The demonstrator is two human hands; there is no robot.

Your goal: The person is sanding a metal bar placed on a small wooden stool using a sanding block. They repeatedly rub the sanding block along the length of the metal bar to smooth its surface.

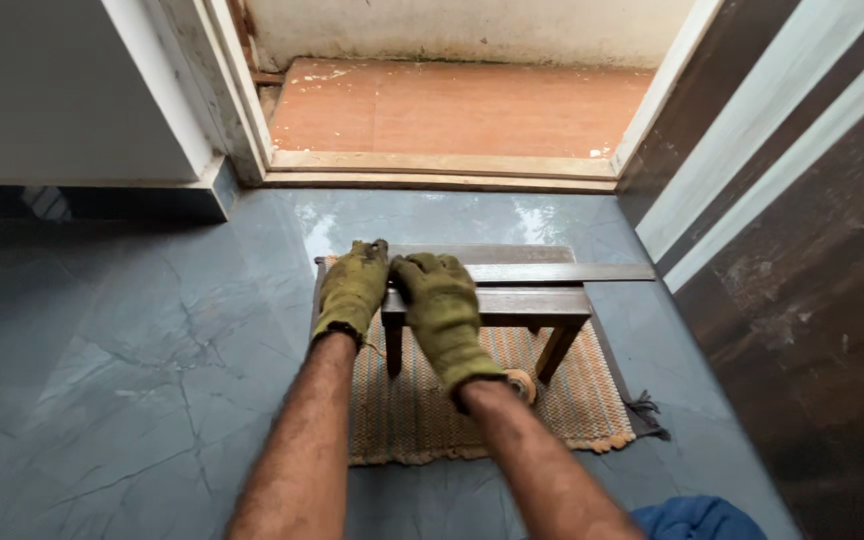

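Planks [542, 272] of dark wood, stiff and probably heavy, lay across a small wooden stool [512, 305] on a mat [572, 410], both gloved hands, left [352, 290] and right [439, 300], pressed flat on their near ends, fingers not curled round them.

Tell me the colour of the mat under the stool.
Orange-tan woven mat with fine stripes and a dark fringe, seen from the head view.

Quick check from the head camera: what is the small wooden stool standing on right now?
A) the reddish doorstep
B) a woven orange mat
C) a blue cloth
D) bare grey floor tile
B: the stool has its legs planted on the woven orange mat, which lies on the grey floor tile; both gloved hands, left hand and right hand, rest on its near end.
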